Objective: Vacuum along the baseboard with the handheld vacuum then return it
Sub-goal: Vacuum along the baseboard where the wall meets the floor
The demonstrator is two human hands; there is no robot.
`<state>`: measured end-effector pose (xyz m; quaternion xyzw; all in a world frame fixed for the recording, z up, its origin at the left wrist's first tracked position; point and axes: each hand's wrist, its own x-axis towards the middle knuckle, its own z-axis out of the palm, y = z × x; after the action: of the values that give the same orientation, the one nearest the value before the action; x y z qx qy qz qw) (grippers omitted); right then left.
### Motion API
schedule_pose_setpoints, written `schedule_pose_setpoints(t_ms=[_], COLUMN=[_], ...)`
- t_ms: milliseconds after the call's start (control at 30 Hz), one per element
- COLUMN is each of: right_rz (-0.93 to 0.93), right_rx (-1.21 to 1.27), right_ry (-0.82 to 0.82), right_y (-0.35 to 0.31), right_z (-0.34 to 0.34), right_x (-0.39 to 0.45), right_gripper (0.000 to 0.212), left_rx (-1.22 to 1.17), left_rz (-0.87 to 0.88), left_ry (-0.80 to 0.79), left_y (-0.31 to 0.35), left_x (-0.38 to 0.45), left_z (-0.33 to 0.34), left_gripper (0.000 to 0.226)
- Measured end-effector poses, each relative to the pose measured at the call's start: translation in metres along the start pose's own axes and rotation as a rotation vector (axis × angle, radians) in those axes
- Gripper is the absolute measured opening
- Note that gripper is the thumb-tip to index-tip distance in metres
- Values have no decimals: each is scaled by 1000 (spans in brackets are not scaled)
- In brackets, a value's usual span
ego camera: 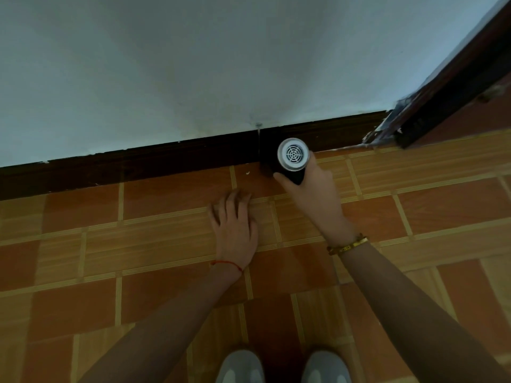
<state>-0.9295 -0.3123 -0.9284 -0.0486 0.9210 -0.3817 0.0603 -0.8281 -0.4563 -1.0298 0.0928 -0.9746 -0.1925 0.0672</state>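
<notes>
No text, label, brand or number can be read anywhere. The yellow wristband (349,246) on the right wrist, well below the handheld vacuum (291,158), carries small dark marks, but they are too blurred to make out.

I see the right hand (309,194) gripping the handheld vacuum (292,158) — white vented rear cap faces the camera, dark body pointed down at the baseboard (154,161), nose end hidden. Left hand (235,225) lies flat on the tiled floor (138,244), fingers spread, just left of the vacuum — not touching it. Gold bracelet (348,246) on right wrist, red string (228,264) on left. Grey shoes (240,366) at bottom edge. Door frame (453,87) at upper right.
</notes>
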Motion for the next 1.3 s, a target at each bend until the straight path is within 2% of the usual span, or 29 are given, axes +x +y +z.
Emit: schedule_pose_setpoints(t_ms=[200, 400, 567, 700, 767, 933, 1167, 1300], right_rz=[102, 143, 123, 184, 170, 118, 248, 198], right_rx=[34, 26, -1, 12, 2, -11, -19, -11], right_ry=[151, 212, 200, 309, 300, 162, 385, 289], right_y=[28, 49, 60, 71, 74, 72, 99, 103], right_z=[-26, -39, -42, -52, -56, -55, -79, -81], right_x=[0, 3, 2, 1, 2, 1, 8, 10], right_gripper=[67, 71, 71, 70, 71, 67, 70, 70], left_rx=[15, 71, 55, 60, 63, 54, 56, 66], left_rz=[95, 52, 41, 40, 44, 41, 48, 48], left_ry=[-34, -73, -61, -55, -49, -32, -12, -26], left_y=[7, 7, 8, 9, 9, 9, 8, 9], left_x=[17, 42, 41, 40, 40, 39, 39, 39], left_z=[3, 10, 16, 15, 15, 15, 15, 14], left_gripper=[52, 59, 59, 59, 58, 57, 56, 57])
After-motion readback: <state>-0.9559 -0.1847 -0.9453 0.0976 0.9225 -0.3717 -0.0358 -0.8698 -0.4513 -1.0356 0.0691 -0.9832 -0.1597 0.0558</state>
